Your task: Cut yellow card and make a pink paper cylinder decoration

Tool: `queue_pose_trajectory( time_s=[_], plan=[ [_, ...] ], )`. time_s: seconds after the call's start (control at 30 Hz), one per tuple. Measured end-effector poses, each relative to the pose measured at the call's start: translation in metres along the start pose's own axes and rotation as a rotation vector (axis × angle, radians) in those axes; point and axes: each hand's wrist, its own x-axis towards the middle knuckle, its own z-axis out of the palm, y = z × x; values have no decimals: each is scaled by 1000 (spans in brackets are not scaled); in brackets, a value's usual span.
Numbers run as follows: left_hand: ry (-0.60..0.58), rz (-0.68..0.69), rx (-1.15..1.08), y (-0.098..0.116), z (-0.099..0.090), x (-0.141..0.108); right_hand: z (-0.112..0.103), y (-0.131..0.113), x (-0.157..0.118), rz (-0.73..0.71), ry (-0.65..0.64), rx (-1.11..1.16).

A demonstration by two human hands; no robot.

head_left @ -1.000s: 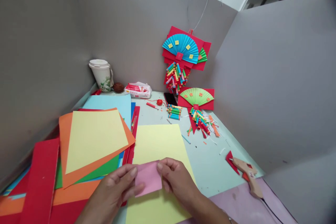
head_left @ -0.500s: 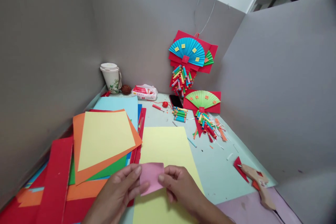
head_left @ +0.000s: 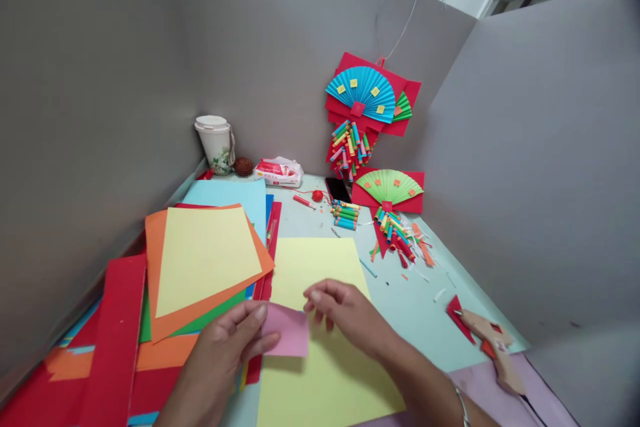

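A small pink paper square point(head_left: 291, 333) is held by its left edge between the thumb and fingers of my left hand point(head_left: 233, 340). It hovers over a large yellow sheet point(head_left: 320, 380) lying on the table. My right hand point(head_left: 345, 310) is just above the pink square's upper right corner, its fingers loosely curled and slightly apart, with nothing visible in them. Left of my hands is a stack with a pale yellow sheet point(head_left: 207, 257) on top of an orange sheet point(head_left: 156, 280).
A glue gun point(head_left: 495, 347) lies at the right. Behind are rolled paper tubes point(head_left: 345, 213), a green fan on red card point(head_left: 390, 187), a hanging blue fan decoration point(head_left: 363, 90), a phone point(head_left: 339, 189), a tissue pack point(head_left: 279, 172) and a lidded cup point(head_left: 215, 147). Grey panels enclose the table.
My right hand has let go of the pink square's right edge and moved up slightly. My left hand still holds the square, which now tilts differently. The view has shifted a little.
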Motion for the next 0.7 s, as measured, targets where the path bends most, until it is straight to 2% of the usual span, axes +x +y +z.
queue_pose_trajectory(
  time_s=[0.1,0.13,0.2,0.33,0.47,0.57,0.7],
  plan=[
    [3,2,60,-2,0,2,-9,-24,33,-65,-2,-212],
    [4,5,76,-3,-1,4,-10,-32,49,-106,22,-343],
    [-7,23,108,-5,-1,7,-8,-45,86,-140,66,-435],
    [-34,76,168,-10,-5,15,5,-64,169,-157,112,-578],
    [-41,122,217,-19,-11,23,21,-80,236,-88,133,-702],
    [-31,117,224,-26,-14,28,33,-86,269,10,147,-769],
    [-31,105,229,-28,-14,30,45,-82,289,127,119,-812]
  ],
)
